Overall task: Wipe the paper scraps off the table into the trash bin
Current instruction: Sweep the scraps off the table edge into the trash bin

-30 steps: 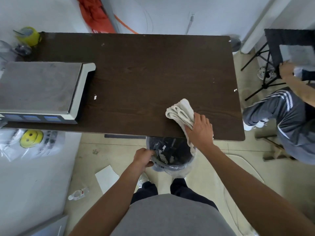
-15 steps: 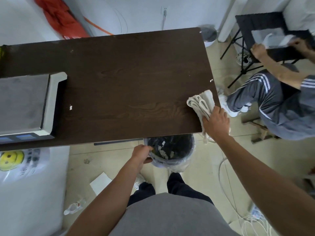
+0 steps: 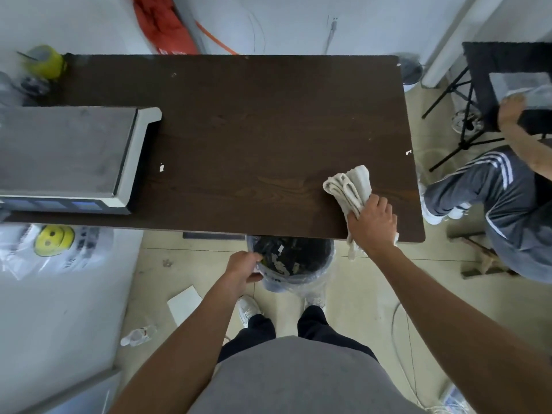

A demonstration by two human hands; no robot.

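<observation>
Nearest thing is the trash bin, tucked just under the table's near edge, with the left hand closed over its rim to keep it steady; plenty of scraps are already inside the liner. Just past that, the right hand has its fingers curled down on a folded rag near the near right corner, a loose tail of it hanging off the edge. Two paper scraps are left as far as I can see: one beside the grey machine at the left, one right on the right edge. They look feather-light and will probably skitter or cling, so I'd drag them slowly with the rag pressed flat. The rag's soft, so bunch it in the palm.
</observation>
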